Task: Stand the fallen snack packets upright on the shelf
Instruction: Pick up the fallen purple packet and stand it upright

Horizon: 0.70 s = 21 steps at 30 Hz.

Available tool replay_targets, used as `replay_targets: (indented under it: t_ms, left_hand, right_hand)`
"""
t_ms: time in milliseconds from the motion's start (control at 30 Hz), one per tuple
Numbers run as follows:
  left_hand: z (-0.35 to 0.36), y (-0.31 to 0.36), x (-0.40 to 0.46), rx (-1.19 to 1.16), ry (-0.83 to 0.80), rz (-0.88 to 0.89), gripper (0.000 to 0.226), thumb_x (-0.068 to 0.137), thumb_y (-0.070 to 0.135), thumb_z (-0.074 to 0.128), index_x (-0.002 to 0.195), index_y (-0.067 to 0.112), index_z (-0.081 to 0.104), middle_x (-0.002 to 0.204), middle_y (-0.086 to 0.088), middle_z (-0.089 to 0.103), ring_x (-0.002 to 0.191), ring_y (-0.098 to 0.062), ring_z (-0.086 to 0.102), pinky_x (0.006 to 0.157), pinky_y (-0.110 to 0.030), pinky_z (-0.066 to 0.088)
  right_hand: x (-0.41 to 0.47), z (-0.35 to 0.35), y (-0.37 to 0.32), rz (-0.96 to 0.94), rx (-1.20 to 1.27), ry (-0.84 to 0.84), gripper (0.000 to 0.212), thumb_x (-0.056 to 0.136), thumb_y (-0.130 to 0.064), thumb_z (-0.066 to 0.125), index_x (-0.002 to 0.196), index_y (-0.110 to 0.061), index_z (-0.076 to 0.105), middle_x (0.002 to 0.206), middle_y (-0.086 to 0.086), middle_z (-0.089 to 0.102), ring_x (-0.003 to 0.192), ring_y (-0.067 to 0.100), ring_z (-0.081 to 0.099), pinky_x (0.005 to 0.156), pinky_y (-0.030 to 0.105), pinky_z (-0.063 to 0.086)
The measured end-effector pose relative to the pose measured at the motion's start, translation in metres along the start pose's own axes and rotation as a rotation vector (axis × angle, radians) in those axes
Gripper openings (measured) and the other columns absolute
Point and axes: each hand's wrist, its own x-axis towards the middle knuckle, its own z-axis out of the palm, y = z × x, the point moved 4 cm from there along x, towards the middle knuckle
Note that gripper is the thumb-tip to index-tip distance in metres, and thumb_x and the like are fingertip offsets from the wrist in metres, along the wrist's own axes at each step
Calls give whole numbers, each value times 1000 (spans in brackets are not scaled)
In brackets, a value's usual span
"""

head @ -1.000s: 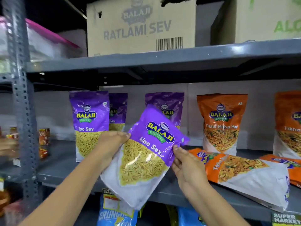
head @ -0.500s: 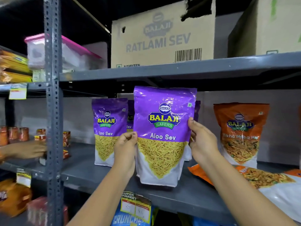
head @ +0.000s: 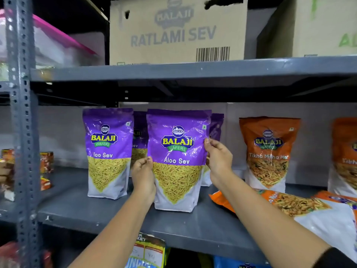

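Down it comes — half a second back the purple Aloo Sev packet was up in front of the row, and now its white base sits on the grey shelf, upright, face to the front. Left hand has its grip pinched narrow on the packet's left edge about mid-height; right hand pinches the right edge higher up, fingertips on the film beside the logo. So both hands are holding this one packet. Left of it stands another purple packet, a gap between them, and two more purple tops peek out behind. To do this step well, I'd say: press the bottom gusset flat so it stands by itself, square its front with the neighbour on the left, then ease off one hand at a time and watch for a lean. Slippery film, loose contents — it could tip forward. Right of it, an orange packet lies flat on the shelf, in front of the standing orange packet — that one looks like the next job.
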Motion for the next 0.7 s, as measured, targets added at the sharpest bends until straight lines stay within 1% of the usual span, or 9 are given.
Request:
replay_targets:
  t_ms: [133,233,300,367,467,533,567,633,700]
  left_hand:
    - [-3,-1,-3,53,41,13,11,98,15,56,89,15,62,72,-1,55,64,-13,46,60,-26,41]
    - [-8,5,-24,161,170,107,24,97,11,54,119,4,62,92,-18,68,71,-20,52,64,-31,43]
    - [-7,10,-50,114,215,185,34,95,10,53,128,14,56,112,-19,65,76,-23,55,70,-34,46]
    - [-1,20,-90,73,209,296,32,90,13,55,117,32,53,117,-17,61,85,-24,55,77,-39,47]
    - [21,14,-151,-4,67,339,31,94,-3,51,116,19,50,109,6,56,94,-8,55,86,-15,45]
    - [44,-11,-182,-40,-41,149,32,95,-5,50,118,16,51,106,12,57,94,1,57,89,-12,44]
    - [54,-30,-191,-63,-79,3,30,93,-3,53,116,16,51,103,10,58,95,-4,56,91,-18,43]
    - [74,-68,-200,-100,-95,-323,14,88,3,56,94,15,52,82,3,52,82,-17,48,80,-31,39]
    - [90,-86,-208,-71,-90,-523,23,92,1,48,73,16,46,68,0,44,64,-17,38,64,-29,33]
  right_hand:
    - [1,3,-5,19,-102,-73,4,92,-14,63,90,-11,65,82,5,69,61,9,61,51,19,50]
    - [4,-1,-16,125,-318,-197,11,95,-23,56,101,-15,60,89,4,69,73,16,61,65,27,48]
    - [10,-17,-34,120,-597,-279,16,96,-29,53,101,-15,59,87,3,66,73,16,59,65,29,45]
    - [16,-43,-58,18,-977,-362,25,96,-35,55,103,-12,60,91,6,67,73,17,61,62,29,48]
    - [28,-98,-76,116,-1496,-478,39,97,-42,51,108,-7,61,97,5,67,81,19,64,63,27,51]
    - [34,-141,-82,380,-1588,-480,38,97,-42,49,115,-10,59,108,7,66,99,24,65,73,33,54]
    - [32,-158,-84,469,-1580,-456,34,97,-39,51,115,-11,58,109,9,65,97,23,67,72,32,54]
    - [33,-187,-85,468,-1597,-384,22,97,-26,54,107,-7,61,97,9,63,73,16,66,57,21,51]
    - [39,-212,-82,405,-1722,-338,24,96,-16,54,109,-1,66,102,11,65,88,23,67,71,22,53]
